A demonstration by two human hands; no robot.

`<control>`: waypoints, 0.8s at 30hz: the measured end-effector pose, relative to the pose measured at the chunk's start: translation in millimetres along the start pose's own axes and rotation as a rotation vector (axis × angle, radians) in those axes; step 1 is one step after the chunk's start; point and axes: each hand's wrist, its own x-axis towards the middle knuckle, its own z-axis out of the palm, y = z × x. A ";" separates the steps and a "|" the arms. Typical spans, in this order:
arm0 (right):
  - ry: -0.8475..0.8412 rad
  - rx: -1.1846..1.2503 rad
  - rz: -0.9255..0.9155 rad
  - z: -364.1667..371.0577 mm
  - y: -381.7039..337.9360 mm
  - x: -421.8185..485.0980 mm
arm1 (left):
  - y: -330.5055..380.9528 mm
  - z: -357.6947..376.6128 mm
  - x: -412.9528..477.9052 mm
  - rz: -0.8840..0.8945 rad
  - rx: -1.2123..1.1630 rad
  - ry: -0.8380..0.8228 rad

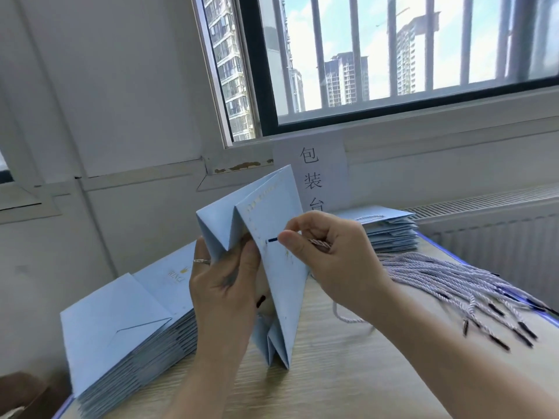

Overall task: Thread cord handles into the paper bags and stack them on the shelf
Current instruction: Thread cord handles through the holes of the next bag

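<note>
Head-worn wide-angle view, facing forward and down over pale wood-grain table [348, 382] toward barred glass window [341, 40]; left hand [223, 285], right hand [332, 261] close.

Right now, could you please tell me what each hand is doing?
Left hand: grips the upright paper bag.
Right hand: pinches a cord near its dark tip.

Two bag stacks [121, 313] [390, 234] — one bag [282, 297]

I read a white paper sign [329, 164] on the wall [121, 86]: 包装台, running top to bottom, its last character half hidden behind the held bag [281, 285]. The top bag of the left stack [157, 285] carries a gold crown over gold lettering, upside down to me, possibly "RING", too blurred to confirm
</note>
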 end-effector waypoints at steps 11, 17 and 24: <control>-0.005 0.016 -0.047 8.7 2.4 -1.6 | 5.8 1.9 -0.9 -0.016 -0.051 -0.025; -0.049 -0.032 -0.053 6.8 7.9 -3.1 | 14.7 3.2 -2.0 0.019 -0.067 -0.030; -0.126 -0.101 -0.052 5.6 12.0 -7.8 | 19.2 3.2 -4.9 0.019 -0.103 -0.042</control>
